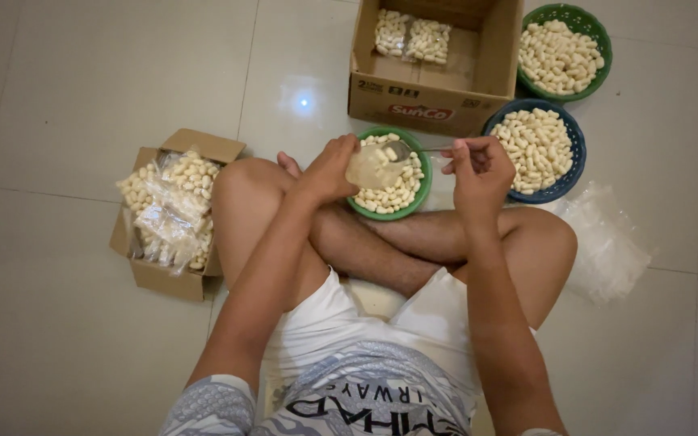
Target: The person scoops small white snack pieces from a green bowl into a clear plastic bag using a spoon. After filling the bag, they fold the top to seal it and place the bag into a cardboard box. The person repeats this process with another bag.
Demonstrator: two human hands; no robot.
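— Pale glossy floor tiles (66, 89) all round; person sits cross-legged on them, camera looking down. What do the hands hold?

— Left hand (329, 168) is closed round the top of a small clear plastic bag (372, 168), which hangs open just over a green basket (420, 194) of pale, peanut-like pieces. Right hand (478, 169) pinches the handle of a metal spoon (404, 148), fingers narrow; the spoon's bowl sits at the bag's mouth.

— And around the hands?

— Just right of the right hand, a blue basket (573, 137) of the same pale pieces. Beyond it, farther from the person, a second green basket (603, 40), also full. Straight ahead of the hands, an open cardboard box (430, 101) with two filled clear packets lying in it. Well off to the left of the left hand, a smaller open carton (159, 278), heaped with filled packets. Right of the right knee, a loose pile of empty clear bags (607, 242) on the floor.

— Is the held bag filled?

— Cannot tell; it looks cloudy.
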